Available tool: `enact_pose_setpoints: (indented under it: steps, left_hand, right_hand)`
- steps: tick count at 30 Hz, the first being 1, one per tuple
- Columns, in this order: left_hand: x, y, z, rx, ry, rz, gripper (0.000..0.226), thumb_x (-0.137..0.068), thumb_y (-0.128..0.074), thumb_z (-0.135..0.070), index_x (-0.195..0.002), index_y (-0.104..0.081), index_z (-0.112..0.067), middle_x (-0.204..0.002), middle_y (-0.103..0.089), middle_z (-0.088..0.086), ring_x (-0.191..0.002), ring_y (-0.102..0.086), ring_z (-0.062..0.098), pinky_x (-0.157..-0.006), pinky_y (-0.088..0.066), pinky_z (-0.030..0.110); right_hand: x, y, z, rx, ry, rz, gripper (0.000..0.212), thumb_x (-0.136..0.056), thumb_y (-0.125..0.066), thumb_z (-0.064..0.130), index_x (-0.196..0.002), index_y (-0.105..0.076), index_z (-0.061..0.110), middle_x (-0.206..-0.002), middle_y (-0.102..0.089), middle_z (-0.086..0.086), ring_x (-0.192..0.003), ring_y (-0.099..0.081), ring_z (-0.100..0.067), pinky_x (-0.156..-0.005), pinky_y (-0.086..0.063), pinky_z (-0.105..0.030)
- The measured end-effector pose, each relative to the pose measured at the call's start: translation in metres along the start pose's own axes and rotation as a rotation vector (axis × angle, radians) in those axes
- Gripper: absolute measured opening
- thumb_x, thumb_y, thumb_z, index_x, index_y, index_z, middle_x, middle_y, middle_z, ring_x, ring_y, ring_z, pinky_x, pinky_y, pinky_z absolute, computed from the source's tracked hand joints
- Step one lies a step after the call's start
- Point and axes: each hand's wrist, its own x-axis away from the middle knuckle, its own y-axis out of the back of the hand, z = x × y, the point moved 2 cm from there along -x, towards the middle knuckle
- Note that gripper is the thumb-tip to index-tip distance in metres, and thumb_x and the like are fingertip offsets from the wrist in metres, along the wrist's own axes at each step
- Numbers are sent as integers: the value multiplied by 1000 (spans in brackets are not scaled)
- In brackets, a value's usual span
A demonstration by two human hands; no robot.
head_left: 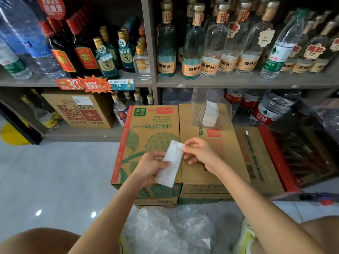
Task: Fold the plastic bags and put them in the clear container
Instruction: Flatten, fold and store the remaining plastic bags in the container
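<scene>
Now, in the head view, both hands are working just above two cardboard boxes in the middle of the frame. The left hand (148, 165) is holding a white plastic bag (169, 171) that is folded into a long flat strip. Its thumb is lying on top of the strip and its fingers are curling under it, near the strip's middle. The right hand (201, 153) is pinching the strip's top corner between thumb and first finger, and its other fingers are hanging loosely curled. The strip is slanting from lower left up to upper right. It is sitting over the line where the green tea box (146, 136) and the plain brown box (207, 178) are touching.

The clear container (198, 107) is standing on the far end of the plain brown box, above the hands in the frame. Folded white bags (211, 115) are sitting inside it.

At the bottom middle, a pile of loose see-through bags (165, 228) is lying below the boxes, between the person's knees. Behind the boxes, shelves (238, 82) are holding many bottles (192, 52) across the top of the frame.
</scene>
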Motion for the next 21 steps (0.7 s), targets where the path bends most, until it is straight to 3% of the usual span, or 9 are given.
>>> enact_pose_setpoints:
  steps: [2,4,9,12,16,21]
  left_hand:
    - [-2,1,4,69,1,-50,32,-78,-72,5,-109,-66,0,-87,-69,9,-72,-65,18,-60,-51,26]
    - [-2,0,6,141,-11,-71,29,-79,-71,4,-106,-66,-3,-86,-69,8,-74,-67,20,-63,-53,30]
    - [1,0,7,142,-47,-83,23,-81,-71,2,-100,-65,-11,-80,-70,3,-74,-68,20,-68,-55,33]
    - [4,0,6,112,-75,-92,22,-82,-71,2,-98,-65,-13,-80,-69,5,-77,-67,24,-75,-53,39]
    - [7,-2,4,131,-97,-91,23,-82,-70,0,-101,-65,-12,-81,-70,6,-74,-68,22,-70,-54,35]
    - [11,-1,1,224,-30,-63,18,-87,-66,-6,-104,-62,-9,-92,-68,13,-76,-67,23,-68,-56,35]
  right_hand:
    - [6,-11,-8,-104,-54,-77,42,-86,-69,15,-124,-52,6,-101,-67,-10,-79,-68,-19,-58,-57,-29]
    - [16,-27,-20,-194,-142,-104,55,-85,-71,17,-133,-47,5,-100,-68,-9,-76,-69,-18,-58,-57,-28]
    - [21,-41,-26,-344,-198,-95,30,-86,-66,4,-117,-63,4,-73,-69,-4,-54,-61,-9,-46,-48,-20]
    - [19,-38,-20,-331,-199,-20,30,-85,-70,10,-114,-64,8,-80,-72,-5,-58,-63,-11,-46,-47,-21]
    - [16,-42,-20,-274,-235,-19,38,-82,-74,13,-118,-61,10,-93,-72,-10,-61,-62,-12,-44,-45,-21]
    - [18,-42,-17,-258,-170,-37,19,-84,-67,3,-102,-66,9,-86,-71,-8,-60,-60,-11,-44,-41,-20]
